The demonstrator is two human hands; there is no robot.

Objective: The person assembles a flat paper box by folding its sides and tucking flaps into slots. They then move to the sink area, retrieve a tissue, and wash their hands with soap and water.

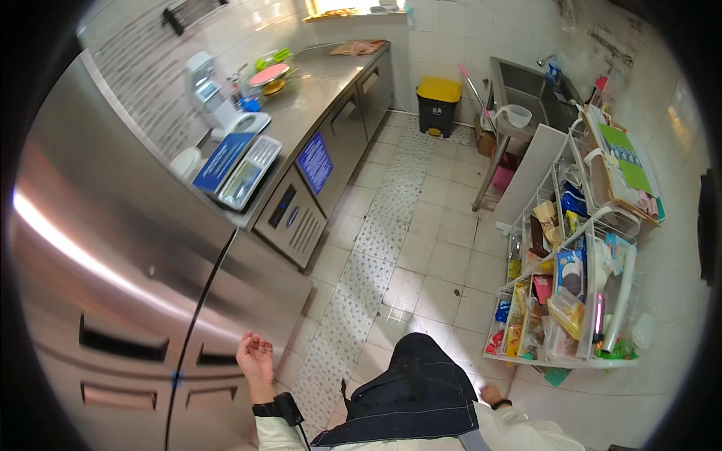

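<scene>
My left hand (pixel 256 359) is raised palm up beside the handles of a tall stainless steel refrigerator (pixel 120 248). Its fingers curl loosely and nothing lies in them. A black band with a small dark box (pixel 286 409) sits on that wrist, a cable running down from it. Low at my right side, my right hand (pixel 492 394) is partly in view next to my dark apron (pixel 421 387). Its fingers are too small and turned away to read, and no object shows in it. The nearest thing to it is a white wire rack (pixel 571 364) packed with bags and boxes.
Along the left wall runs a steel counter (pixel 323 71) with a scale (pixel 226 113) and a blue-and-white boxed item (pixel 239 169). Far ahead stands a black bin with a yellow lid (pixel 438 105). A steel sink (pixel 519 83) and a white panel (pixel 530 177) stand right of the tiled floor (pixel 429 263).
</scene>
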